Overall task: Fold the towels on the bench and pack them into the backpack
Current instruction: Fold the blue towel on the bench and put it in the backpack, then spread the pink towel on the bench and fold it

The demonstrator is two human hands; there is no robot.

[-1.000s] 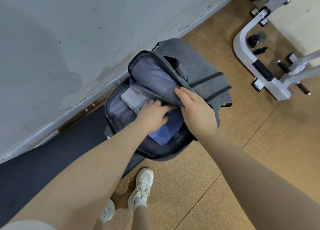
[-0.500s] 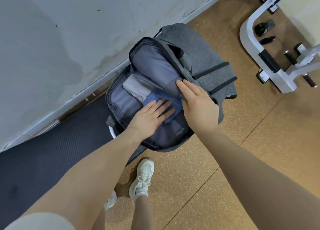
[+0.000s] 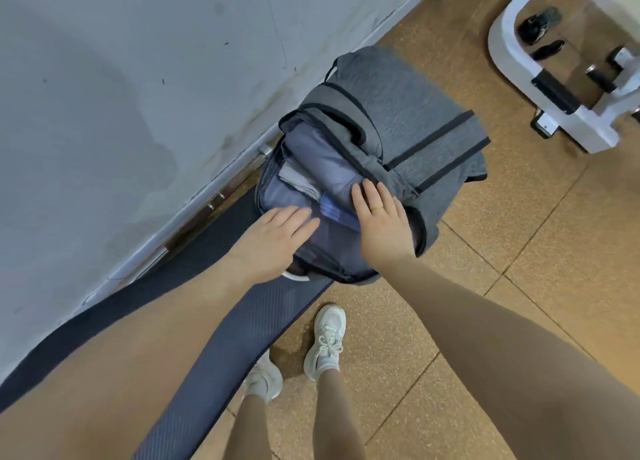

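The grey backpack (image 3: 398, 113) lies at the far end of the dark padded counter (image 3: 214, 349), close to the white wall (image 3: 121, 79), with its main compartment unzipped and its front flap folded back toward the right. Inside the open compartment, a folded blue towel (image 3: 337, 212) sits low in the middle, showing as a narrow strip between the two hands. A folded grey towel (image 3: 298, 179) lies just beyond it, toward the wall side of the compartment. The left hand (image 3: 277, 238) rests flat over the near left part of the opening, fingers extended and together, palm down on the lining; it grips nothing. The right hand (image 3: 384, 217) lies flat with fingers extended across the right edge of the opening, its fingertips on the inner panel beside the blue towel; it is spread and grips nothing. A gold ring (image 3: 377, 208) shows on one finger of the right hand. Both forearms reach in from the lower corners of the view. Below the counter edge, two white sneakers (image 3: 327, 342) stand on the brown cork-pattern floor (image 3: 502, 269). A white exercise machine frame (image 3: 571, 113) stands on the floor at the upper right, well apart from the backpack.
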